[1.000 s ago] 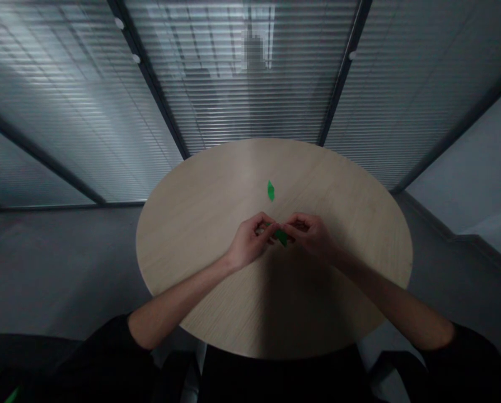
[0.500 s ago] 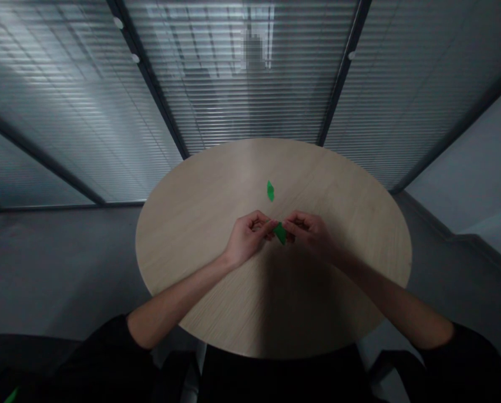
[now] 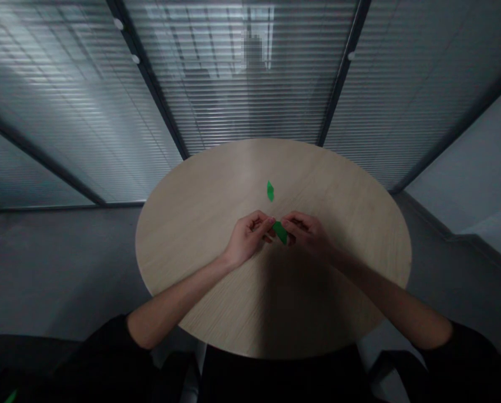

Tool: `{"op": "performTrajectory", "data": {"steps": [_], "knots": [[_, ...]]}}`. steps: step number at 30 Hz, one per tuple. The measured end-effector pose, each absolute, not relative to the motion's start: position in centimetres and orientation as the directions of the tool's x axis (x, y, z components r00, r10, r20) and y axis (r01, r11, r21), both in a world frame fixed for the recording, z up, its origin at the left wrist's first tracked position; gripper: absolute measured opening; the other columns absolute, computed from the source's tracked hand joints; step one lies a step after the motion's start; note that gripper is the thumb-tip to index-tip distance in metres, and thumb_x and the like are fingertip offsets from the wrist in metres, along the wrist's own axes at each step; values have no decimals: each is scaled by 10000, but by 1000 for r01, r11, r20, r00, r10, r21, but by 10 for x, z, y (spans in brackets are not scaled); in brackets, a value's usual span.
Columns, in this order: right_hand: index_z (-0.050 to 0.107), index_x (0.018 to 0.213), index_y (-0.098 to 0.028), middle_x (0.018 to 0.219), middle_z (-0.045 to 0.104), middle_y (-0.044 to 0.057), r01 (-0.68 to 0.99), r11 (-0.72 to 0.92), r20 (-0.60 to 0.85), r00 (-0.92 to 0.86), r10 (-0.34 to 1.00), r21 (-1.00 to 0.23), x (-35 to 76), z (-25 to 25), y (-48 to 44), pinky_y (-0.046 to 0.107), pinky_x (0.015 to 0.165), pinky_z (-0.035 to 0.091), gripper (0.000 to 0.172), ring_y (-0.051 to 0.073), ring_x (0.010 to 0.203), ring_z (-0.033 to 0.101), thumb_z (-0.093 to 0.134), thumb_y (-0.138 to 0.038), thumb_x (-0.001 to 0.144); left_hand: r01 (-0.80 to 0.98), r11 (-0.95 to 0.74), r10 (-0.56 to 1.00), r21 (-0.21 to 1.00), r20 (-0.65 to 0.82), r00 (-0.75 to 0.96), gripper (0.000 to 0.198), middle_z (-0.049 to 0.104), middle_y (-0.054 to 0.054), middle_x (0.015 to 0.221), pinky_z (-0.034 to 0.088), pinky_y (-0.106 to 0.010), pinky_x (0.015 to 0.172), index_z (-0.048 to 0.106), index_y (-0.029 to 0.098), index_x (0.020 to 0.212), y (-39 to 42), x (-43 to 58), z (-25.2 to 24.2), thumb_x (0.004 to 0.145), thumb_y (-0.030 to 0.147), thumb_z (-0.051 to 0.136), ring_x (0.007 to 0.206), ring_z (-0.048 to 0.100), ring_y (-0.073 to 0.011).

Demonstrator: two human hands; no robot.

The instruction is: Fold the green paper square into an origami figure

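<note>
Between my two hands is a small piece of green folded paper, held just above the middle of the table. My left hand pinches its left end between thumb and fingers. On the other side, my right hand grips the right edge, thumb on top, with its other fingers curled partly out of sight. A second green folded paper piece, narrow and pointed at its ends, lies on the table a little beyond my hands, touched by neither.
The round wooden table stands close to a glass partition with blinds. Dark chair armrests are near the table's front edge. A white wall rises at the right.
My left thumb has drawn back slightly to the left, so more of the held green paper shows. The second paper piece has stayed where it was.
</note>
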State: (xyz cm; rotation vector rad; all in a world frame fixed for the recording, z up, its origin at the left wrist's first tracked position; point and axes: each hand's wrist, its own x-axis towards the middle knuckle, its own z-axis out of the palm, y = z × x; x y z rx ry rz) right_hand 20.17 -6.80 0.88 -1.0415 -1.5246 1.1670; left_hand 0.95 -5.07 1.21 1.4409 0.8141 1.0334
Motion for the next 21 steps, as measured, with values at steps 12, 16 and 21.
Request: {"op": "performTrajectory", "data": {"steps": [12,16,21], "knots": [[630,735,-192,628,625,-12,66,191,169,-246,954,-979,205,10,-66,235,516,482,413,106,536,576,742,-571,854,-68,-84,905,994,104,412,383,663,-27,709,585,-258,603,595,162,791,-53,11,13,902,508,717,647,644,-130],[623,706,-193,612,633,-9,87,174,150,-232,961,-981,206,11,-67,234,493,482,426,104,510,569,748,-575,849,-91,-82,910,992,112,400,379,655,-23,702,574,-251,582,581,168,781,-52,11,10,909,500,713,637,643,-130],[637,716,-191,618,646,-1,88,160,135,-243,961,-983,205,13,-67,239,508,493,435,110,523,580,745,-592,846,-92,-58,901,994,92,423,354,665,-24,705,575,-249,574,573,167,797,-50,11,10,937,470,689,620,649,-128]]}}
